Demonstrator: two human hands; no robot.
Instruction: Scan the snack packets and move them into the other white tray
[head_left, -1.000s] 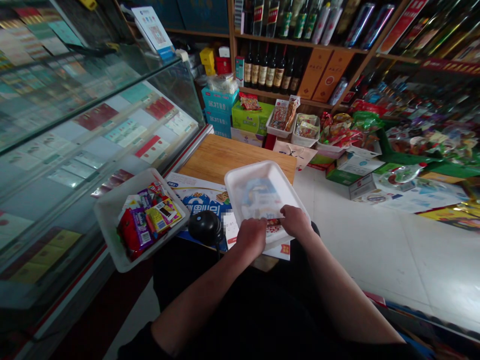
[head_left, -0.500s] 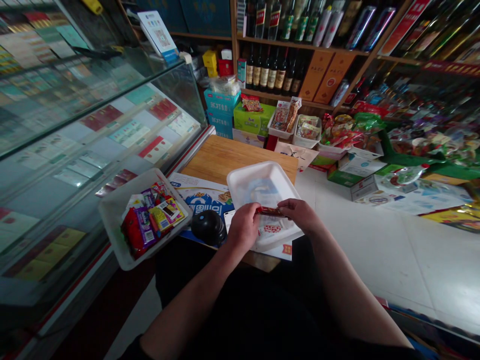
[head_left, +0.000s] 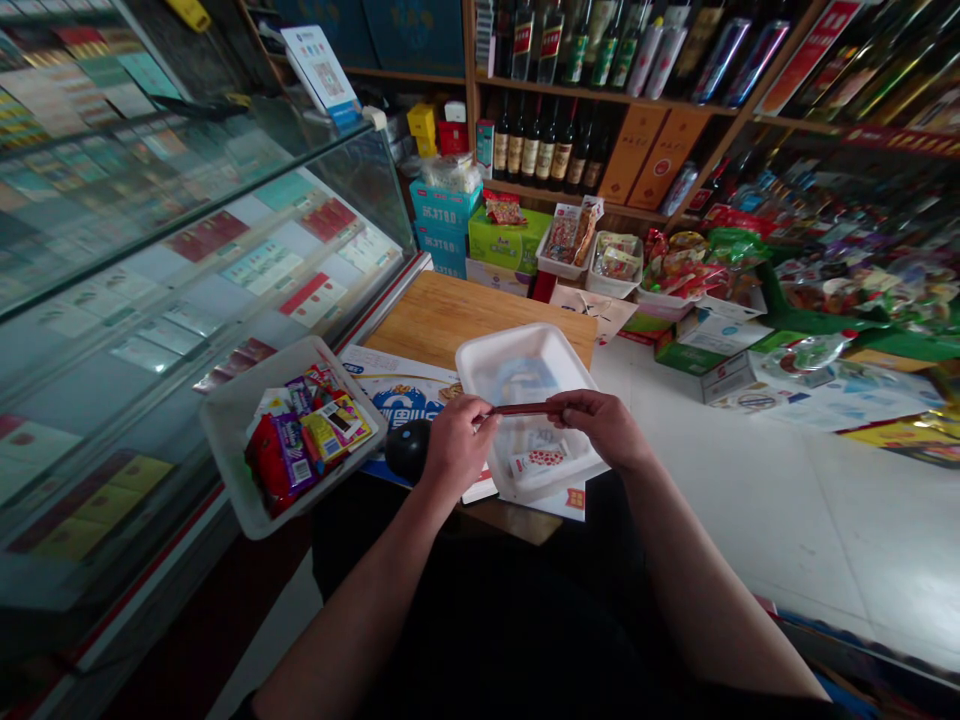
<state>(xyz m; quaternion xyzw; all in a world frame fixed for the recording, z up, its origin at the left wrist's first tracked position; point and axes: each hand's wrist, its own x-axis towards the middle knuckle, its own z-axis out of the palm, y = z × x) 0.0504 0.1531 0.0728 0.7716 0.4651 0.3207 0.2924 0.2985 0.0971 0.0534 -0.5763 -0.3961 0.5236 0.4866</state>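
A thin dark-red packaged snack stick [head_left: 523, 409] is stretched level between my hands, above a white plastic tray [head_left: 480, 350]. My left hand [head_left: 459, 440] pinches its left end, and my right hand [head_left: 596, 425] grips the right end. Inside the tray lies a small white packet with red marks [head_left: 540, 460]. Beside my left hand stands a black rounded device [head_left: 407, 450], partly covered by the hand. Further left, a second white tray [head_left: 225, 440] holds several colourful snack packs, among them a purple packet [head_left: 291, 450] and a yellow packet [head_left: 337, 424].
The trays are at a wooden table [head_left: 442, 305] with a blue-and-white printed box or sheet [head_left: 397, 395] on it. A glass display counter [head_left: 187, 260] runs along the left. Snack boxes [head_left: 506, 240] and bottle shelves [head_left: 551, 140] stand behind; pale floor [head_left: 750, 480] lies to the right.
My left hand has shifted left, nearer the black device. The snack stick has risen slightly and turned edge-on, and more of the white packet beneath shows. My right hand has barely moved.
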